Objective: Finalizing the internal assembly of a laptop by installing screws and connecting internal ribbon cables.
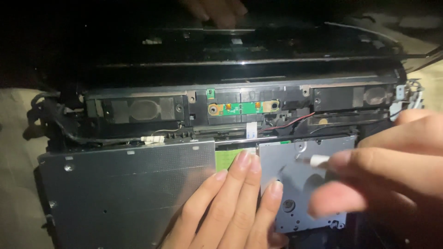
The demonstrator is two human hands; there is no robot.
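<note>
An opened laptop chassis (138,78) lies before me with its insides bare. My left hand (230,203) rests flat, fingers together, across the seam between a large grey metal plate (124,184) and a smaller silver drive bracket (300,152). My right hand (383,170) hovers blurred over the bracket, pinching a small white-tipped tool (318,161) between thumb and fingers. A green circuit strip (242,108) sits between two black speaker boxes (138,109) (355,97).
Another person's fingers (217,11) show at the top edge, on the dark lid. Red and black wires (290,122) run under the circuit strip. A black cable bundle (44,113) hangs at the left. The surface around is beige.
</note>
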